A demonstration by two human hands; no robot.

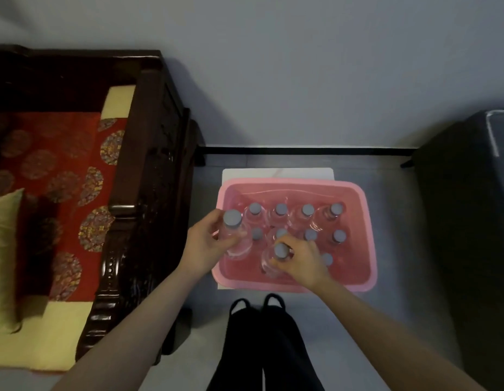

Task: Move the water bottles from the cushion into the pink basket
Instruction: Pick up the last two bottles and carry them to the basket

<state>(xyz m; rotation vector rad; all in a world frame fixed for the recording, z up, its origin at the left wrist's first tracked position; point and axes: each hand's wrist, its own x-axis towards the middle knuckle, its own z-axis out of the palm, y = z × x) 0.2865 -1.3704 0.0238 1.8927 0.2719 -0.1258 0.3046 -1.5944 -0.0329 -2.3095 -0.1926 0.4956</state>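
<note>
The pink basket [358,266] sits on the floor ahead of me, holding several clear water bottles with grey caps, such as one at the back right [336,209]. My left hand [205,246] grips a bottle [233,221] upright over the basket's left edge. My right hand [300,259] holds another bottle [280,252] by its neck, low inside the basket near the front. The red patterned cushion [56,176] on the bench at left shows no bottles.
A dark carved wooden bench arm [138,210] stands between the cushion and the basket. A yellow-green pillow [4,258] lies at far left. A white board [276,173] lies under the basket. A dark cabinet [468,221] stands at right. My feet [256,303] are just before the basket.
</note>
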